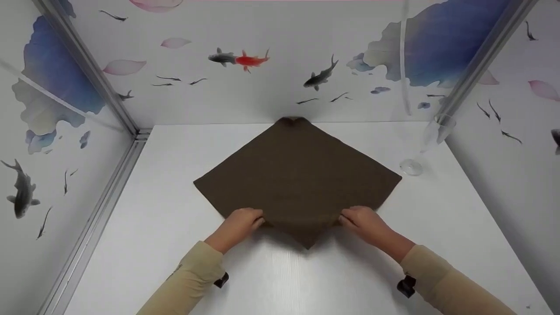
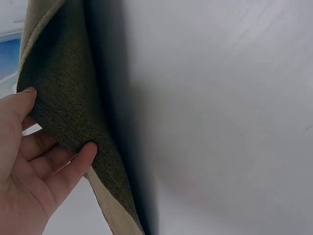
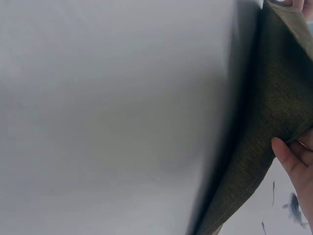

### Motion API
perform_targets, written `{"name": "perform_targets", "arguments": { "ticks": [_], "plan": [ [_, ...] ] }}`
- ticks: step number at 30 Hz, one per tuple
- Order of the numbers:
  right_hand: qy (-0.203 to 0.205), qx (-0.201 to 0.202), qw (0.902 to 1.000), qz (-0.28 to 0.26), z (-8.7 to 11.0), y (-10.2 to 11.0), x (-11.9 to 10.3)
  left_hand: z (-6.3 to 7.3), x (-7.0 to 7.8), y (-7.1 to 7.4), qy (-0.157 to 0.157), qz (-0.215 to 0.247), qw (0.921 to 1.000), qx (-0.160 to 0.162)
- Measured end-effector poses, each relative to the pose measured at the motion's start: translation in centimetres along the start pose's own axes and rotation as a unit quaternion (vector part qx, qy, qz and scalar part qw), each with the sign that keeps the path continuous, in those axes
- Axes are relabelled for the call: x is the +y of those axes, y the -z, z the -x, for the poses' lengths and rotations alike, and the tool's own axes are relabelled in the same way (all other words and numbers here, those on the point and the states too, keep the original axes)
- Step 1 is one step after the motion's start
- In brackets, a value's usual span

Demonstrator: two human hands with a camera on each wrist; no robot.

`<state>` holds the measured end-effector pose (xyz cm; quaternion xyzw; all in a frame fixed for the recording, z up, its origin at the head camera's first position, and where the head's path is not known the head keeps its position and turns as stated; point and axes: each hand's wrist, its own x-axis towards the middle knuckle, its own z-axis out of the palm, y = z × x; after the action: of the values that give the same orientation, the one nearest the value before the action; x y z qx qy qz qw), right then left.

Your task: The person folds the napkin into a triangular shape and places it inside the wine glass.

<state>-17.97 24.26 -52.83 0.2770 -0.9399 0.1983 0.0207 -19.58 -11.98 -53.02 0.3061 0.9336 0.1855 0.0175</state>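
A dark brown cloth [image 1: 297, 170] lies on the white table like a diamond, its far corner at the back wall. My left hand [image 1: 240, 223] pinches its front-left edge; in the left wrist view the thumb and fingers of that hand [image 2: 39, 156] hold the raised edge. On the front-right edge, my right hand [image 1: 363, 221] pinches the cloth in the same way, and the right wrist view shows its thumb on the fabric [image 3: 274, 117]. Between the hands the near corner points toward me. The held edges stand a little above the table, casting shadows.
A clear stemmed glass [image 1: 437, 129] stands at the back right, its round base [image 1: 411, 167] near the cloth's right corner. White walls with printed fish [image 1: 251, 59] enclose the table [image 1: 175, 144] at the back and sides. A metal rail [image 1: 109, 183] runs along the left edge.
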Motion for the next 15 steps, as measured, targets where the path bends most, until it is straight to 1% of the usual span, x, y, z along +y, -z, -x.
{"name": "perform_targets", "arguments": {
  "ticks": [3,9,15],
  "plan": [
    [-0.018,0.006,0.9998,-0.011,-0.1,0.5,-0.5,0.1,0.2,0.3,0.010,0.021,0.9997,0.001],
    [-0.041,0.018,0.9986,-0.028,0.0,1.2,-1.3,0.4,0.7,1.0,0.029,0.068,0.9973,-0.001],
    [-0.048,0.020,0.9977,-0.045,0.5,1.9,-2.1,0.8,1.3,1.5,0.038,0.099,0.9942,-0.013]
  ]
}}
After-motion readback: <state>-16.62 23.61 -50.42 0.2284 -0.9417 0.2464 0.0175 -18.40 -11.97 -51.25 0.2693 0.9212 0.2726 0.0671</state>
